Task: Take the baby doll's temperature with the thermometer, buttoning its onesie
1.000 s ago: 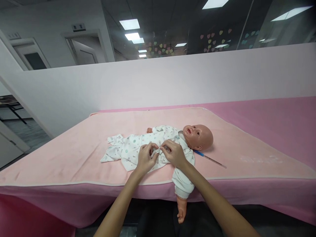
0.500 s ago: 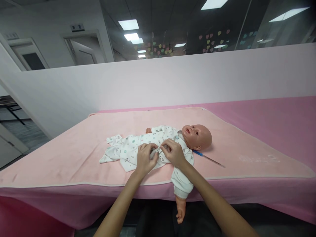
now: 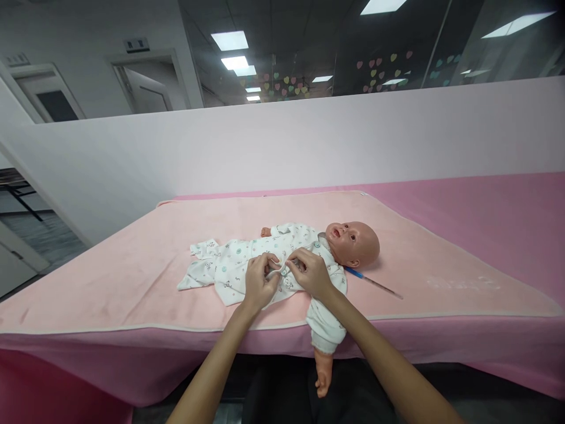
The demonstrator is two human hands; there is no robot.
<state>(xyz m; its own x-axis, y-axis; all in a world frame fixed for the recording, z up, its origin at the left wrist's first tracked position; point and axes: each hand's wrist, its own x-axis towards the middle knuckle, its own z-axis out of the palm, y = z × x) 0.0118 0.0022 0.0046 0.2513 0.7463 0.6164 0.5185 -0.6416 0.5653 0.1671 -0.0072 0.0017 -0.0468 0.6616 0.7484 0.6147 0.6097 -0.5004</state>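
Note:
A baby doll (image 3: 359, 242) lies on its back, its head to the right and one arm hanging over the table's near edge. It wears white printed baby clothes (image 3: 236, 259). At the doll's middle, my left hand (image 3: 261, 280) pinches the edge of the upper garment, thumb against fingers. Close beside it on the right, my right hand (image 3: 309, 271) pinches the same cloth edge. A small round greenish snap or button shows on the fabric between them. Exactly what lies under my fingertips is hidden.
A peach blanket (image 3: 110, 282) with a pale border covers the pink table cover (image 3: 498, 227). Beside the doll's head lies a thin stick with a blue end (image 3: 375, 283), possibly a thermometer. A white partition (image 3: 282, 150) stands behind the table.
My left fingers have shifted slightly and the cloth edge between my hands is turned, so a small round fastener now shows. My right hand and the doll stay nearly still.

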